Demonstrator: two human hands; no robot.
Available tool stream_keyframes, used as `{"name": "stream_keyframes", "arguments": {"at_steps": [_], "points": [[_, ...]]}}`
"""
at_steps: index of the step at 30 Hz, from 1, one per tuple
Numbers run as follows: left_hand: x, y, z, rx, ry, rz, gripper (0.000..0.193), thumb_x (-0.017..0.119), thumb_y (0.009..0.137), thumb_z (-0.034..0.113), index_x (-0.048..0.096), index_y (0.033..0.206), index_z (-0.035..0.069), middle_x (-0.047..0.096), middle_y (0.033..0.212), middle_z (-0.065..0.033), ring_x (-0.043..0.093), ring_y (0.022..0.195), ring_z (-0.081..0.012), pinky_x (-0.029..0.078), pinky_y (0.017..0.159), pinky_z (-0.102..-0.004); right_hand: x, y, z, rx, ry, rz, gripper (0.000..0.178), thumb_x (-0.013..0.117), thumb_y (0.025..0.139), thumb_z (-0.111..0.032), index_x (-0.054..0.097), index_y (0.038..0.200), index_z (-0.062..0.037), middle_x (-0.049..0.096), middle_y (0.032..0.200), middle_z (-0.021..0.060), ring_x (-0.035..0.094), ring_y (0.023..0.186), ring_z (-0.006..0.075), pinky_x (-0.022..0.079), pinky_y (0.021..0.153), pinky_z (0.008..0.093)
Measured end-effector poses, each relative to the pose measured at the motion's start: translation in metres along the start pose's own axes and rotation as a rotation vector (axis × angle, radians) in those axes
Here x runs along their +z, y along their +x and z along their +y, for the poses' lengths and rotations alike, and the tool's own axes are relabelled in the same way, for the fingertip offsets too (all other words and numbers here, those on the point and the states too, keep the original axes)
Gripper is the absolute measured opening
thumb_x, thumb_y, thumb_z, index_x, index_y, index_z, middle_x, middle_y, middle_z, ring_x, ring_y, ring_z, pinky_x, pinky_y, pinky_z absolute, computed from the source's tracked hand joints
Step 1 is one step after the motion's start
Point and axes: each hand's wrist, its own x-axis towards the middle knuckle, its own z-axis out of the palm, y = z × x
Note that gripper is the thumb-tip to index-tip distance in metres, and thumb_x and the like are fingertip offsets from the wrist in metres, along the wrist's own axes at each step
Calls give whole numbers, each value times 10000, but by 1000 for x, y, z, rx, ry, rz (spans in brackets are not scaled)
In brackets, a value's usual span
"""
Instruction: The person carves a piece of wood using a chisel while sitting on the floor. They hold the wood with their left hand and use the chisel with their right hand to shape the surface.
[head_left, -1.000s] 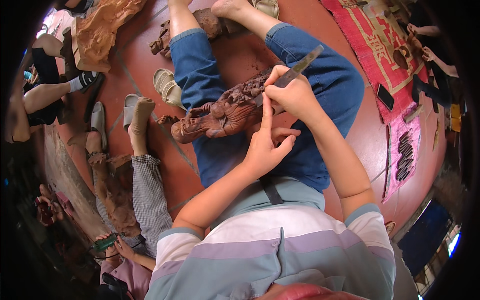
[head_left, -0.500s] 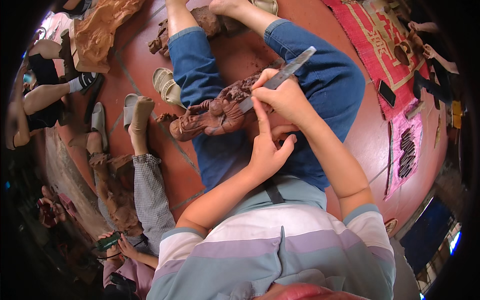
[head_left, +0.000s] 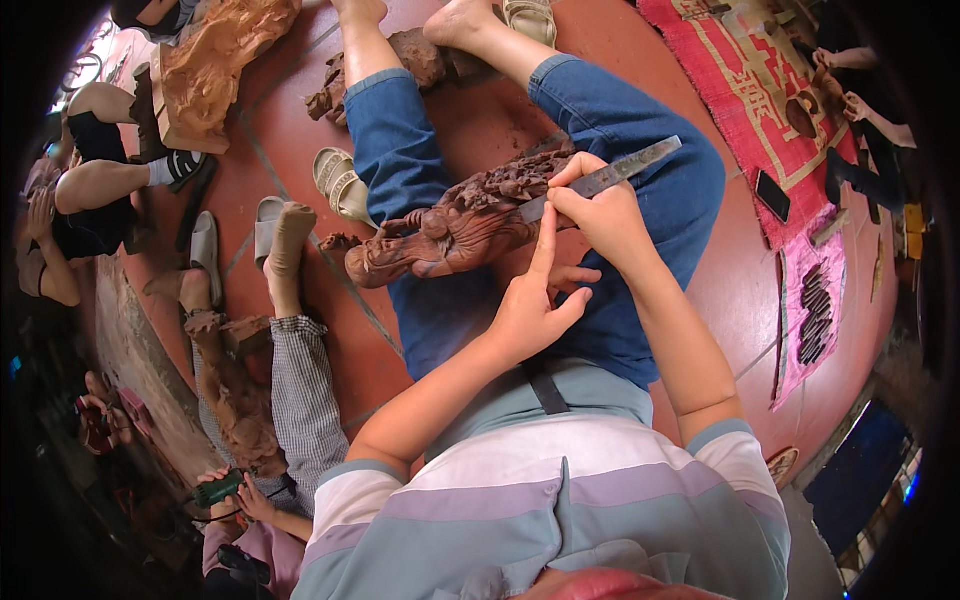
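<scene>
A reddish-brown wooden figure carving (head_left: 440, 238) lies on its side across my thighs, its rounded end to the left and its finely cut part to the right. My right hand (head_left: 605, 210) pinches a flat grey metal carving chisel (head_left: 630, 167) like a pen. Its lower end rests against the middle of the carving, and the other end sticks out up and to the right. My left hand (head_left: 540, 305) has its index finger stretched up to the chisel beside the right fingertips. Its thumb stands apart and the other fingers are loosely bent, holding nothing.
Beyond my knees lies a rough wood piece (head_left: 410, 65), near sandals (head_left: 342, 183). Right: a red mat (head_left: 735, 95) with a phone (head_left: 772, 196), and a pink cloth (head_left: 795, 350) bearing several dark tools. Left: a person's checked trouser leg (head_left: 305, 395) and a large wood carving (head_left: 215, 75).
My right hand and the chisel have moved right along the carving, and the chisel lies at a flatter slant. My left index finger has followed to the right.
</scene>
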Motion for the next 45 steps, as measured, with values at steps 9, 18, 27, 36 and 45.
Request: {"name": "stream_keyframes", "arguments": {"at_steps": [9,18,27,36,45], "points": [[8,-3,3,-14,4,-22,1009,572,863,8,-210,1497,78,692,1081,-151,662,1037,-247,496,901,-326,-1,-11,15,-212,-171,67,98,635,834,-45,581,913,-28,609,810,31,593,711,76,473,644,226],[23,-13,-20,7,14,177,1040,568,855,-30,-267,1469,62,665,1082,-209,672,998,-262,492,914,-330,18,-29,29,-152,80,27,97,657,863,-92,593,883,-21,611,839,20,551,782,70,460,691,237],[24,-9,-30,66,-16,184,1052,568,867,2,-286,1469,116,695,1060,-173,670,1008,-228,493,905,-309,30,-27,34,-134,210,-7,69,641,882,-60,583,910,-35,598,827,-2,548,730,46,461,637,213],[23,-10,-27,58,-96,195,1037,539,859,-55,-271,1479,130,674,1079,-160,670,962,-194,507,881,-296,24,-26,24,-145,80,31,77,657,874,-60,600,919,-33,591,826,-6,538,763,46,445,676,194],[21,-7,-21,43,-83,142,1038,554,872,-34,-266,1483,144,702,1030,-117,673,938,-167,510,869,-287,14,-25,27,-103,134,47,78,651,877,-66,595,905,-20,610,849,10,567,742,56,479,659,211]]}}
